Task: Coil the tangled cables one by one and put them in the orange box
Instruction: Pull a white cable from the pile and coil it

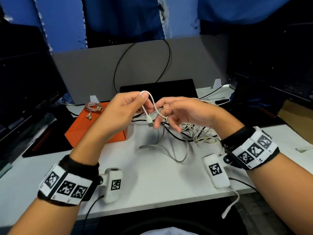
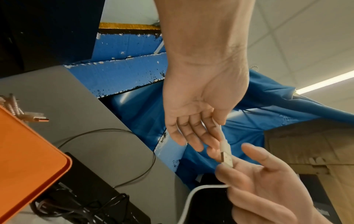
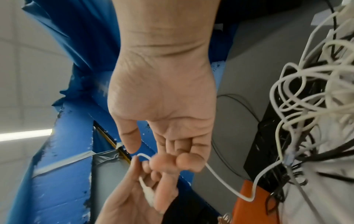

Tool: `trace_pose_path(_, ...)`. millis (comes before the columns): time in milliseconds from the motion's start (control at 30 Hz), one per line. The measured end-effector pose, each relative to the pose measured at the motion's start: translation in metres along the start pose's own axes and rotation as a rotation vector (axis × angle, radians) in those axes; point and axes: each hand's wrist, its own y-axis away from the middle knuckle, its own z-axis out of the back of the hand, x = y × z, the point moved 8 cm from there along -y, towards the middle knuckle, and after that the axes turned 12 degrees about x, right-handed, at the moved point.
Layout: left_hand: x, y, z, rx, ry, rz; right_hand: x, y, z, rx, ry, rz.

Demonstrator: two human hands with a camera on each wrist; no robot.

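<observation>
Both hands up over the table, working one white cable [image 1: 153,106] between them.

Left hand [image 1: 118,112]: forearm comes in from the near left, wrist raised, thumb and forefinger pinching the top of a cable loop, other fingers loosely curled underneath. The plug end hangs down below that pinch. Right hand [image 1: 184,112]: forearm comes in from the near right, palm turned left and down, fingers [image 1: 159,122] spread and half bent, cable running across the middle ones toward the far right. In the right wrist view two fingers curl over the cable. Hands sit close, fingertips nearly touching. Both wrists wear marker bands.
</observation>
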Motion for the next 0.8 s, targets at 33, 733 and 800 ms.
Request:
trace_pose_path(33, 0.002, 0.002, 0.002, -0.011, 0.002, 0.015, 0.002, -0.001, -0.002, 0.003, 0.02, 0.0)
trace_pose_path(733, -0.017, 0.014, 0.042, -0.149, 0.534, -0.134, 0.054, 0.064, 0.079, -0.722, 0.793, -0.04)
trace_pose_path(800, -0.014, 0.023, 0.068, -0.26, 0.596, -0.152, 0.04, 0.068, 0.094, -0.733, 0.8, -0.111)
